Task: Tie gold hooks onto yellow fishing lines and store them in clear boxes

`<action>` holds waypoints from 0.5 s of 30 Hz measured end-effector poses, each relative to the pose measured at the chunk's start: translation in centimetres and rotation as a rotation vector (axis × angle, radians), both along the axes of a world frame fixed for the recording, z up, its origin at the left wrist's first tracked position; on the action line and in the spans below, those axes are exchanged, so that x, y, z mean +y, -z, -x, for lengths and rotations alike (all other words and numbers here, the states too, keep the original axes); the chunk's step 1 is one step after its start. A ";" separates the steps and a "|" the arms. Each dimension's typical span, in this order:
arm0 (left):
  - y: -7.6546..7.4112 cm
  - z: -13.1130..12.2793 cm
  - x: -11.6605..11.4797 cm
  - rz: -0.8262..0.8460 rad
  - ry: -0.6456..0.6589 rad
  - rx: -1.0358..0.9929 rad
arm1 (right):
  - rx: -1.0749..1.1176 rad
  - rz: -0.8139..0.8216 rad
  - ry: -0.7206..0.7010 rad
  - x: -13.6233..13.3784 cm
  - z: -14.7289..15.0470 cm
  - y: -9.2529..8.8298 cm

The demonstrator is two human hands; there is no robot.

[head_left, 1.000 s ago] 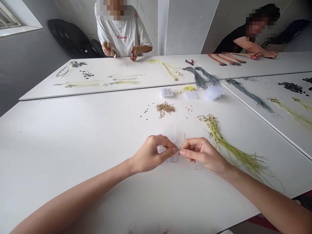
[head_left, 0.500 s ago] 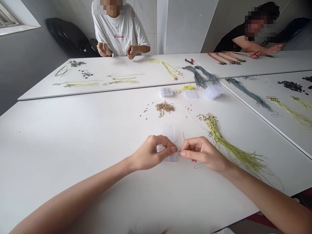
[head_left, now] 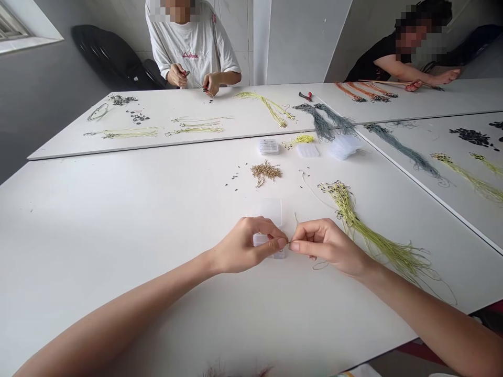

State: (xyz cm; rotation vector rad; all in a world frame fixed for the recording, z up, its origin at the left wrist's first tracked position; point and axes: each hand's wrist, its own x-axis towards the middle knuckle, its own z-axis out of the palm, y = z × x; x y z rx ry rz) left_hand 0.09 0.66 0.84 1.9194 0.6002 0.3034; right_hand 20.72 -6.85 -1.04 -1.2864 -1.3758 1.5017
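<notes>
My left hand [head_left: 255, 243] is closed in a pinch, thumb against forefinger, on a tiny brass-coloured metal piece [head_left: 288, 242] whose shape is mostly hidden. Almost touching it, my right hand [head_left: 324, 246] pinches a thin pale line; one end [head_left: 296, 217] sticks up above the fingers and a loop [head_left: 320, 265] shows below them. Under my hands lies a clear plastic box [head_left: 280, 253], its lid [head_left: 273, 210] open toward the far side. Beyond it is a heap of small gold metal clips [head_left: 266, 172].
Right of my hands lies a bundle of yellow-green lines [head_left: 373, 233] with dark hooks. Tiny black pieces [head_left: 234, 176] are scattered by the clips. Farther back are clear boxes [head_left: 269, 147] and grey line bundles [head_left: 324, 119]. Two people work across the table [head_left: 118, 209].
My fingertips have come slightly closer together, covering more of the small metal piece. Across the table, the person in white has moved their hands and now shows a red-handled tool.
</notes>
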 end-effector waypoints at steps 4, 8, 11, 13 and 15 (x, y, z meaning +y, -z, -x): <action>0.0 0.1 0.1 -0.011 0.010 0.002 | 0.013 -0.005 0.001 -0.1 0.0 0.1; 0.1 0.0 0.0 -0.010 -0.001 0.007 | 0.038 -0.006 -0.001 -0.1 0.0 0.0; 0.1 0.0 0.1 -0.006 -0.009 0.013 | 0.048 0.002 -0.005 -0.1 0.0 0.0; 0.0 -0.1 0.1 -0.008 -0.012 0.015 | 0.045 0.003 -0.008 -0.1 0.0 0.0; 0.0 0.0 0.1 -0.005 -0.010 0.017 | 0.041 0.001 -0.009 -0.1 0.0 0.0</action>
